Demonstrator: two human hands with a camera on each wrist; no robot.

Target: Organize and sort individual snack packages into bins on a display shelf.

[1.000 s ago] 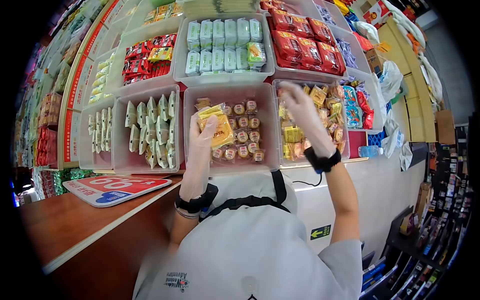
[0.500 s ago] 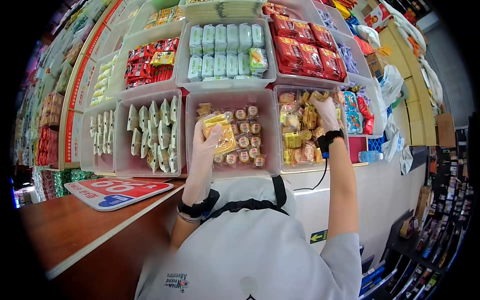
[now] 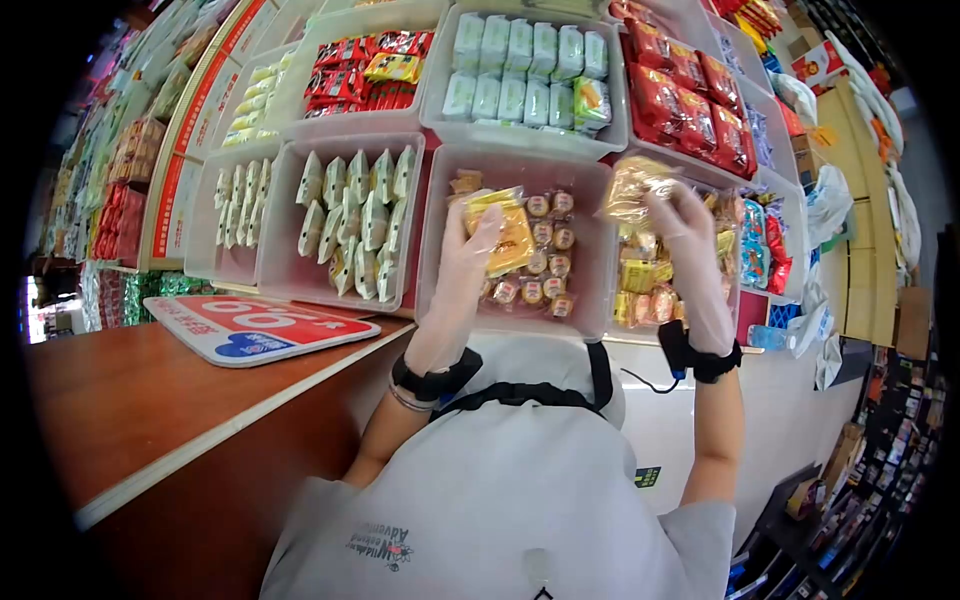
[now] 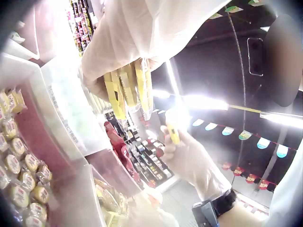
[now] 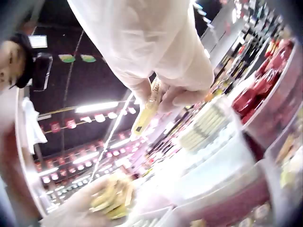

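Over the middle bin [image 3: 500,322], my left hand [image 3: 470,255] clasps a stack of yellow packets [image 3: 512,238], fingers curled round them. My right hand [image 3: 688,235] pinches a clear-wrapped packet [image 3: 628,190] just above that bin's right rim.

Through the left wrist camera I saw the gloved left hand [image 4: 142,28] close above the lens, its fingers pinching a bunch of yellow packets [image 4: 127,90] that hung edge-on. Beyond them the gloved right hand [image 4: 191,158] held up a single packet [image 4: 173,131], with a black strap [image 4: 222,204] around its wrist. At lower left, round wrapped cakes [image 4: 14,165] lay in a clear bin [image 4: 71,118].
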